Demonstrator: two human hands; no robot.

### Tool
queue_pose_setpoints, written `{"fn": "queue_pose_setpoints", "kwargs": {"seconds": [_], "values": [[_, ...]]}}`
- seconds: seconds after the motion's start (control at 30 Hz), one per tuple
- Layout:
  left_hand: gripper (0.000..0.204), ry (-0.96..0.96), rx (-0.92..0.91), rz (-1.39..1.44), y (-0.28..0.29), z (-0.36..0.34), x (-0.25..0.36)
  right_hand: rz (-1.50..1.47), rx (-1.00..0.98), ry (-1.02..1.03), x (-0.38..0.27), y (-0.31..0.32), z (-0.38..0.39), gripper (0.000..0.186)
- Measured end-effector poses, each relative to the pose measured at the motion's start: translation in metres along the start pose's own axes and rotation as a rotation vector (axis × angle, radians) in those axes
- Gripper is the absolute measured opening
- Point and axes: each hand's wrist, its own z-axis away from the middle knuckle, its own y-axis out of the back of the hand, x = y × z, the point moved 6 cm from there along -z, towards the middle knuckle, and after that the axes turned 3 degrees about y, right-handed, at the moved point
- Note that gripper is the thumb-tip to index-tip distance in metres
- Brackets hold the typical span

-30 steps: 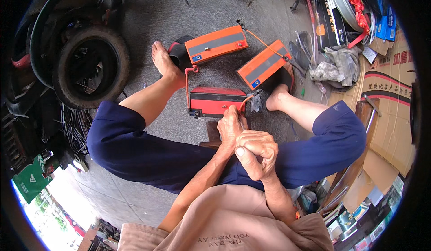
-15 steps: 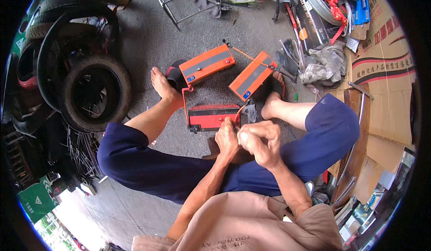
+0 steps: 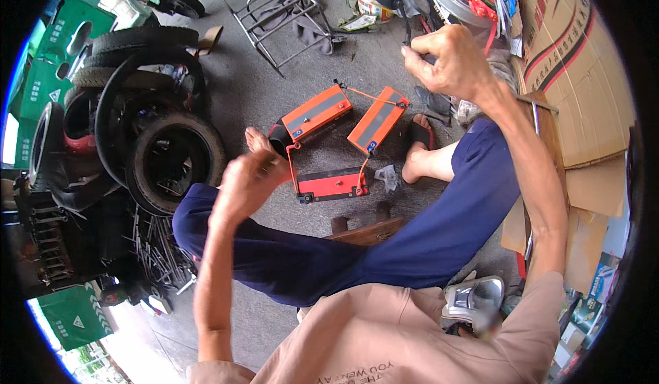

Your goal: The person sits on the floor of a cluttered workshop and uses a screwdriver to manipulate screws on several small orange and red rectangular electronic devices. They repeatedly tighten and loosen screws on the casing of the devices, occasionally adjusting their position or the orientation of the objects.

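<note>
Three orange battery packs (image 3: 334,140) lay wired together on the floor between the feet, while the left hand (image 3: 246,186) hung loosely curled and blurred above them and the right hand (image 3: 449,61), raised far right, pinched something dark I could not identify.

Single head-worn fisheye view, looking steeply down past the seated person's lap to the grey concrete floor (image 3: 247,95). Close to the raised arms; edges bend toward the dark round rim.
</note>
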Motion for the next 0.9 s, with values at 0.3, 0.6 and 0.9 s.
{"fn": "queue_pose_setpoints", "kwargs": {"seconds": [0.3, 0.6, 0.9], "values": [[0.040, 0.027, -0.227, -0.456, 0.080, -0.073, -0.028, 0.027, -0.013, -0.285, 0.047, 0.002, 0.033, 0.030], [0.045, 0.067, -0.270, -0.441, 0.064, -0.112, -0.057, -0.078, 0.028, -0.483, 0.088, 0.009, 0.046, 0.033], [0.039, 0.119, -0.294, -0.311, 0.070, -0.105, -0.038, -0.088, 0.034, -0.443, 0.099, 0.002, 0.050, 0.039]]}}
